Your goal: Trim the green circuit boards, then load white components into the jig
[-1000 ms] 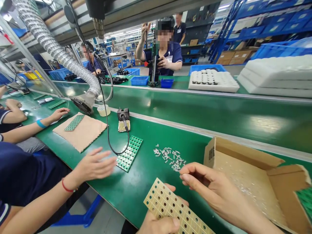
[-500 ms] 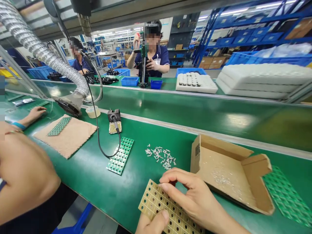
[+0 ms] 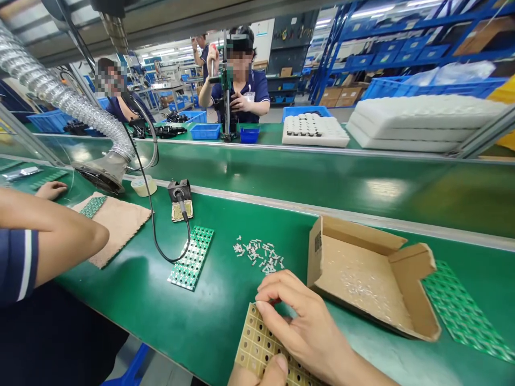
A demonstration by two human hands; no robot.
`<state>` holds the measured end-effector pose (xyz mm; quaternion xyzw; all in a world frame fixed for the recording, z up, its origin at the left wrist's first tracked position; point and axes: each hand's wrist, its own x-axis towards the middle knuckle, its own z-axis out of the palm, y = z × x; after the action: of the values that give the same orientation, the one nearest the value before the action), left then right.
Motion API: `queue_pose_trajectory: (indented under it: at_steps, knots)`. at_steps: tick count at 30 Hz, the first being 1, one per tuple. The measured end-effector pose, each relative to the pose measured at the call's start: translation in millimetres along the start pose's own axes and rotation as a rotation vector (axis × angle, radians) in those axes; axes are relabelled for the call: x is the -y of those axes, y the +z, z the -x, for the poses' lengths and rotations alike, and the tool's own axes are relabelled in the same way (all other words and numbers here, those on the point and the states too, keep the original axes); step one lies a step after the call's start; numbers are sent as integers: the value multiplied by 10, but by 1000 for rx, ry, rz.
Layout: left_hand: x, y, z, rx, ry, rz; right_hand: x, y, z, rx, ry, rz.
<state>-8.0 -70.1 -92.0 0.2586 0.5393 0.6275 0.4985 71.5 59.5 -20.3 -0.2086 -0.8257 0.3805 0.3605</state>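
My left hand [image 3: 269,374], low in the head view, grips a tan panel [image 3: 251,348] with rows of round holes, its thumb on the face. At the panel's upper corner, the thumb and forefinger of my right hand [image 3: 301,319] are pinched together. Whatever sits between those fingertips is too small to make out. Just beyond that hand lies a loose pile of small pale strips [image 3: 254,251]. To the right, a cardboard box [image 3: 354,244] holds scattered tiny clear pieces [image 3: 360,284]. Left of the pile, a green circuit board panel [image 3: 195,260] rests on the bench.
A soldering iron in its stand [image 3: 179,194], with a trailing cable, and a tape roll [image 3: 144,186] stand behind. A co-worker's arm [image 3: 60,230] reaches over a cloth [image 3: 124,222] at left. A fume duct [image 3: 100,126] hangs above. More green panels [image 3: 462,311] lie right.
The view has shifted slightly. My right fingertips have moved to the tan panel's upper corner, and the panel is turned more upright. The co-worker's elbow at left has swung further over the cloth.
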Motion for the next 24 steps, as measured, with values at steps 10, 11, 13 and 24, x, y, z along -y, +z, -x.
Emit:
queue_pose_trajectory:
  at_steps: [10, 11, 13, 24]
  knots:
    - [-112, -1, -14, 67, 37, -12, 28, 14, -1, -54, -24, -5]
    - [-109, -6, -9, 66, 34, -19, 27, 19, 0, -61, -27, -2]
    - [-102, -9, -12, 71, 35, -29, 25, 27, 5, -69, -37, 1]
    - [-130, 8, -44, 120, 85, -77, 22, 49, 0, -83, -81, 12]
